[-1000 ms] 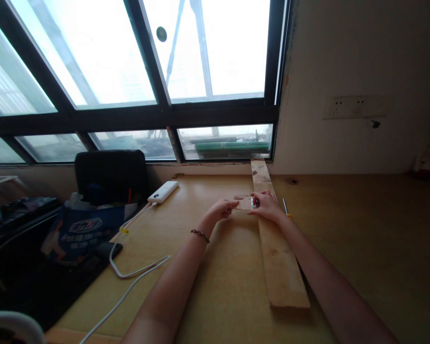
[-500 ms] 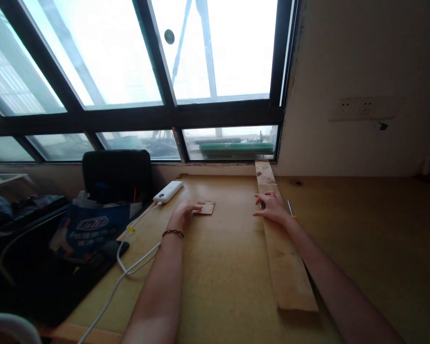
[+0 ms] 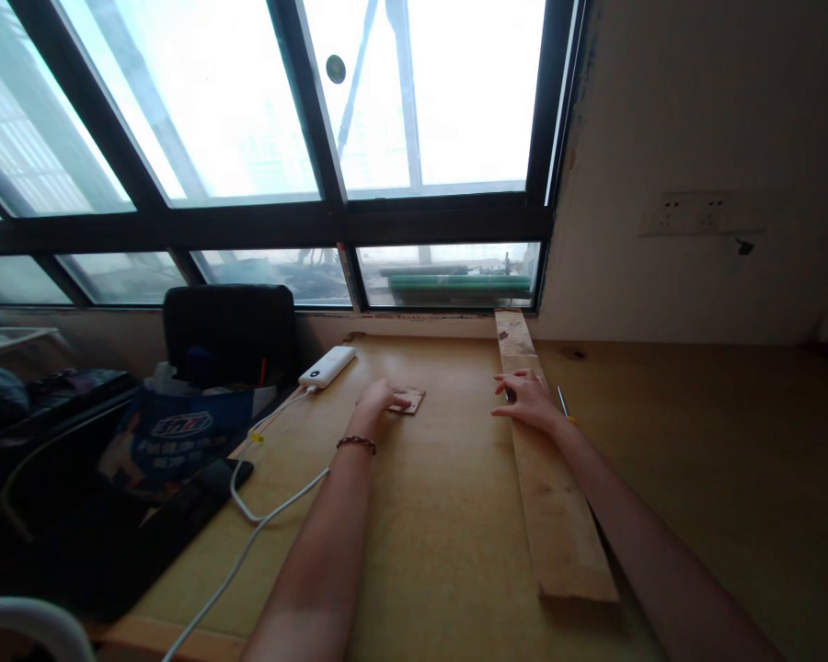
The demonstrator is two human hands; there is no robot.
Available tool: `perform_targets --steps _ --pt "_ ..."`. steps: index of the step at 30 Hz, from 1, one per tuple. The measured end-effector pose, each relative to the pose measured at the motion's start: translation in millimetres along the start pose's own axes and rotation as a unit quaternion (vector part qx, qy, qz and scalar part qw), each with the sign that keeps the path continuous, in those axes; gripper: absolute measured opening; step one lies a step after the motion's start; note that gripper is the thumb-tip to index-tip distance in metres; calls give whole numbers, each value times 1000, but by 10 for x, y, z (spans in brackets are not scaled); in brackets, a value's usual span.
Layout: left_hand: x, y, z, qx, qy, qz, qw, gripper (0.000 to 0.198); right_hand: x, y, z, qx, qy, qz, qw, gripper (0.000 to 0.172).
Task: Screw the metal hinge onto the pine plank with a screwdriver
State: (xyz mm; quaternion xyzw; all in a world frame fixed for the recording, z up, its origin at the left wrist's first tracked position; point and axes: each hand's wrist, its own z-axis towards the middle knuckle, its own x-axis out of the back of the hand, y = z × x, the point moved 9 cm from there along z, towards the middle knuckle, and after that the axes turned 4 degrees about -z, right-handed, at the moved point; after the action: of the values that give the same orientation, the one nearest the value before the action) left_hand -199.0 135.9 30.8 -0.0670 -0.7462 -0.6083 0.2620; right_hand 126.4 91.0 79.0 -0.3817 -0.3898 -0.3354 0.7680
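My left hand [image 3: 376, 405], with a bracelet at its wrist, holds a small thin wooden piece [image 3: 414, 402] by its left side, low over the table or on it. Dark spots that look like holes mark this piece. To the right, my right hand [image 3: 530, 403] is over a long wooden plank [image 3: 562, 515], with a small dark object [image 3: 510, 393] between thumb and fingers. That object is too small and covered to name. Just right of this hand, the metal shaft of a thin tool [image 3: 561, 399] shows, with a bit of yellow at its lower end.
A white power bank [image 3: 327, 367] with a white cable [image 3: 238, 542] lies at the table's left side. Beyond that edge are a black chair [image 3: 229, 331] and a blue bag [image 3: 179, 432]. The table [image 3: 448, 515] meets the window wall at the back.
My left hand has moved slightly right with the small wooden piece, which has turned a little. My right hand keeps its place over the plank. The view has shifted slightly.
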Motion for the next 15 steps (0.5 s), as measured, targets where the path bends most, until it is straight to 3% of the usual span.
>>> perform_targets --steps 5,10,12,13,15 --pt "-68 -17 35 27 13 40 999 37 -16 1 -5 2 -3 -10 1000 35" --pt "-42 466 -180 -25 38 -22 999 27 94 -13 -6 -1 29 20 999 40" --pt "-221 697 -391 -44 -32 -104 993 16 244 -37 -41 -13 81 68 994 30" --pt "-370 816 -542 -59 -94 -163 980 9 317 -48 -77 -26 107 103 989 25" --pt "-698 988 -930 -71 -224 -298 925 6 403 -73 -191 -65 137 203 967 22"
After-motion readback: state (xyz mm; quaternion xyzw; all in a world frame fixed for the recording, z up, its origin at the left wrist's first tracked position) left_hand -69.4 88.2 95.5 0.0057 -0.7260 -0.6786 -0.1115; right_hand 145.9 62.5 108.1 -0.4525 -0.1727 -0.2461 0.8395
